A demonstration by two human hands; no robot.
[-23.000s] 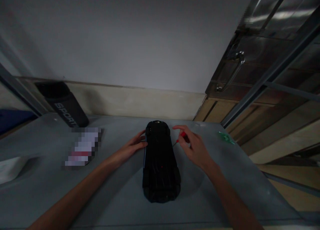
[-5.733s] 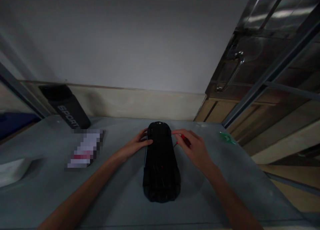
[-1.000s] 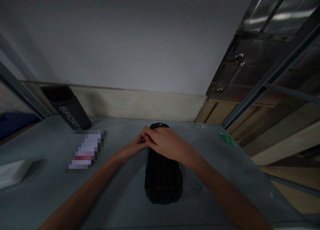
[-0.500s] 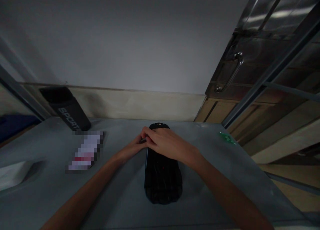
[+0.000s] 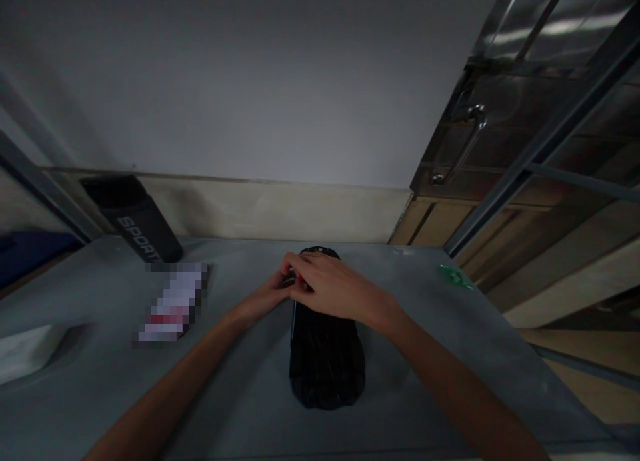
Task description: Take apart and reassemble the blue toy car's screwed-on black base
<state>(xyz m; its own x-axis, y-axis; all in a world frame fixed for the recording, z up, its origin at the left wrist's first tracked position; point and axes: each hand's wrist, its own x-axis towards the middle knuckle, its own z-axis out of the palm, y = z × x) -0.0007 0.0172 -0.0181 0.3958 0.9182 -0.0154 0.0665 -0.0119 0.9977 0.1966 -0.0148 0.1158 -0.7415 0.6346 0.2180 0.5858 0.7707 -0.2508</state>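
Head view. The black toy car lies on the grey surface, directly before the person; its far half is largely covered by the right hand. That hand is closed around a red tool handle, of which only a small part shows, above the car's far left edge. The left hand lies against this same edge; its fingers are partly hidden, so whether it grips cannot be told. The hands meet there. Good practice, in our judgement, is to steady the car with the left hand, hold the tool square to its work and turn with light pressure. The car's long axis runs away from the person, its far end leaning slightly left, its broader end nearest; which end is the front is unclear. A dark bottle labelled SPORT stands left of the car.
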